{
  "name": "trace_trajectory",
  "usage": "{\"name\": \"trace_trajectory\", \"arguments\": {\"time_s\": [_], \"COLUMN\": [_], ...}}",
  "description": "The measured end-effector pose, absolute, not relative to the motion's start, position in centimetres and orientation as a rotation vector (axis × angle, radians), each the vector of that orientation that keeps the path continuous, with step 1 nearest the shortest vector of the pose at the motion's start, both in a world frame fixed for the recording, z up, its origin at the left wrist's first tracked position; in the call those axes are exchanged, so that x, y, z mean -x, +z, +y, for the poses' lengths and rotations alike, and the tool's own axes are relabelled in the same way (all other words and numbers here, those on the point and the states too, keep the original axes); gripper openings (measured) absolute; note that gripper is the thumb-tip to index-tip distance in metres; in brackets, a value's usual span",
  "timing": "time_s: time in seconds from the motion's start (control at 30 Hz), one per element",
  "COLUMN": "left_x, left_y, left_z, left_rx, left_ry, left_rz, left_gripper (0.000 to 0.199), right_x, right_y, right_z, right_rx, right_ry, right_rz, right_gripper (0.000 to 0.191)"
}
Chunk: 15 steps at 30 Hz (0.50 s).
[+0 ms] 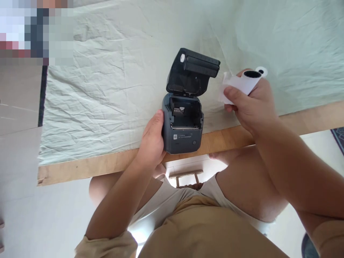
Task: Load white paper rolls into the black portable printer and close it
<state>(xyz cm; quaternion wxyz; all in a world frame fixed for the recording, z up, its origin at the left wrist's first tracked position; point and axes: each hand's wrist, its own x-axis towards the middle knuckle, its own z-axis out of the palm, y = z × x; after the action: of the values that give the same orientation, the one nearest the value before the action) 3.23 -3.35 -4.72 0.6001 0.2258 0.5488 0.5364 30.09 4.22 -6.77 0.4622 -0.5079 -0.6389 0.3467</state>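
A dark grey label printer (183, 141) is near the table's front edge, its hinged lid (192, 71) standing open and its inner compartment showing. My left hand (153, 138) grips the printer's left side, the thumb along its edge. To the right of the printer, my right hand (251, 102) is closed around a white paper roll (243, 84) with a dark core, the thumb pressing on the loose paper end. A small white ring-shaped piece with a dark centre (262, 71) shows just behind the roll; how it is held is hidden.
A pale green wrinkled cloth (107, 86) covers the table, whose bare wooden edge (88, 163) runs along the front. My legs are under that edge, with a small wooden stool (188, 174) on the floor between them. The upper left corner is pixelated.
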Motion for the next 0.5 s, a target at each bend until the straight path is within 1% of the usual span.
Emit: {"name": "trace_trajectory", "arguments": {"time_s": [0.07,0.13,0.27,0.37,0.4,0.43,0.5], "left_x": [-3.2,-3.3,-3.4,-3.4,-3.5,-3.5,-3.5], "left_y": [-4.8,-4.8,-4.7,-4.6,-4.5,-4.4,-4.4], "left_z": [-3.3,-3.3,-3.3,-3.3,-3.3,-3.4,-3.4], "left_rx": [-0.534,-0.542,-0.529,-0.511,-0.506,-0.5,-0.496], "left_ry": [1.252,1.266,1.284,1.284,1.283,1.282,1.282], "left_rz": [1.257,1.245,1.237,1.242,1.246,1.252,1.256], "left_gripper": [0.036,0.035,0.034,0.033,0.033,0.032,0.032], "right_x": [-30.0,-29.7,-29.5,-30.1,-30.3,-30.5,-30.7], "right_y": [-6.6,-5.8,-4.5,-4.6,-4.8,-5.1,-5.8], "right_z": [3.5,2.8,2.1,2.5,2.7,2.9,3.1], "right_rx": [1.241,1.26,1.344,1.377,1.383,1.384,1.389], "right_ry": [0.798,0.703,0.588,0.54,0.515,0.494,0.482], "right_rz": [-1.681,-1.805,-1.886,-1.926,-1.94,-1.949,-1.96], "right_gripper": [0.061,0.062,0.045,0.033,0.034,0.039,0.054]}}
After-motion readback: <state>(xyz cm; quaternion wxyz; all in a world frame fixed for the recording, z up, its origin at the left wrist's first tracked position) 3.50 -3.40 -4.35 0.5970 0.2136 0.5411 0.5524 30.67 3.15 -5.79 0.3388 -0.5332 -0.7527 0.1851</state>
